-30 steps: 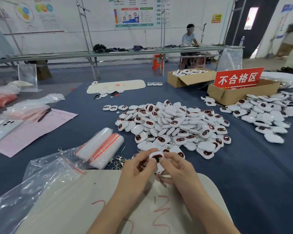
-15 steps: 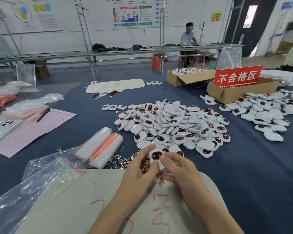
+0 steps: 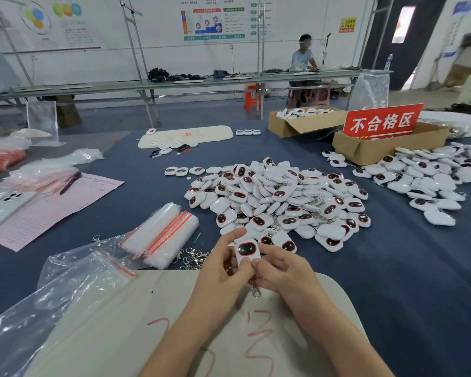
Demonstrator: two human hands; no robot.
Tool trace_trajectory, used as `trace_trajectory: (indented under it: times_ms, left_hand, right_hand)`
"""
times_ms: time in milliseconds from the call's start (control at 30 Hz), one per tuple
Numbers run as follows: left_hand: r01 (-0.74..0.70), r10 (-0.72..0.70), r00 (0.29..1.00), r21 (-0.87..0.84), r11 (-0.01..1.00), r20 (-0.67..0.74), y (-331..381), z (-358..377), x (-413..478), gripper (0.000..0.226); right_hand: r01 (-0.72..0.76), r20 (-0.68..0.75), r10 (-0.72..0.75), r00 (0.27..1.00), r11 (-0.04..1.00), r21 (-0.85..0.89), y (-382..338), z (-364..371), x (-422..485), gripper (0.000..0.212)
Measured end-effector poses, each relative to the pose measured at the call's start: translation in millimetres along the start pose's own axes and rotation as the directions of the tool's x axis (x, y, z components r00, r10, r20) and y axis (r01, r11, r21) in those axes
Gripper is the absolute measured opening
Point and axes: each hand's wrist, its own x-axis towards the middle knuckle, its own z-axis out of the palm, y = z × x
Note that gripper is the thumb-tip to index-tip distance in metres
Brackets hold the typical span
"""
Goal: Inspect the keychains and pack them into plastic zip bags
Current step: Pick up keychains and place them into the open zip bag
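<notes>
Both hands hold one white keychain [image 3: 246, 250] with a dark oval face upright over the beige board [image 3: 147, 322]. My left hand [image 3: 223, 270] pinches its left side and bottom. My right hand [image 3: 280, 268] pinches its right side. A metal clasp [image 3: 256, 291] dangles below the keychain. A big pile of the same keychains [image 3: 278, 197] lies just beyond on the blue cloth. Rolled bundles of small zip bags [image 3: 163, 235] with red strips lie to the left.
A large clear plastic bag [image 3: 52, 295] covers the near left. Loose metal clasps [image 3: 193, 257] lie beside the bundles. A second keychain heap [image 3: 430, 175] sits right, behind it two cardboard boxes [image 3: 386, 148] with a red sign. Pink paper [image 3: 52, 205], pen and phone lie far left.
The keychain has been turned from lying flat between the fingertips to standing upright with its dark face toward me, and its clasp now hangs free below the hands.
</notes>
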Motion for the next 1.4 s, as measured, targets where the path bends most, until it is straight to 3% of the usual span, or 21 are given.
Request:
trace_trajectory:
  times_ms: [333,667,833,967,1100,1200,1400]
  left_hand:
    - [-0.014,0.015,1.000,-0.032,0.999,0.008,-1.5,-1.6,-1.2,0.031]
    - [-0.019,0.020,1.000,-0.079,0.997,0.015,-3.1,0.5,-2.7,0.027]
    - [-0.036,0.029,0.997,-0.085,0.996,-0.075,-4.9,-0.7,0.2,0.015]
    - [-0.015,0.001,0.997,-0.171,0.985,-0.083,-6.4,-4.1,2.1,0.012]
    - [0.002,-0.022,0.998,-0.335,0.942,-0.054,-6.2,-4.1,4.2,0.025]
    - [-0.013,-0.010,0.998,-0.409,0.913,-0.055,-6.3,-3.6,4.4,0.022]
    - [-0.005,0.014,1.000,-0.421,0.907,0.019,-2.9,-1.6,-0.1,0.026]
  right_hand:
    - [-0.043,-0.089,0.051,0.995,0.995,0.095,12.4,-10.3,7.0,0.025]
    - [-0.009,-0.105,0.021,0.994,0.993,0.115,11.1,-13.2,7.9,0.024]
    - [0.161,-0.155,-0.191,0.969,0.969,-0.190,8.6,-3.0,3.1,0.031]
    - [0.232,-0.163,-0.296,0.941,0.916,-0.327,9.7,2.9,-0.1,0.036]
    - [0.188,-0.156,-0.214,0.964,0.968,-0.166,5.9,0.4,0.6,0.024]
    - [0.137,-0.081,-0.139,0.987,0.990,-0.023,4.1,-2.3,1.9,0.012]
    - [0.230,-0.085,-0.237,0.968,0.969,-0.086,1.0,-1.3,-1.0,0.040]
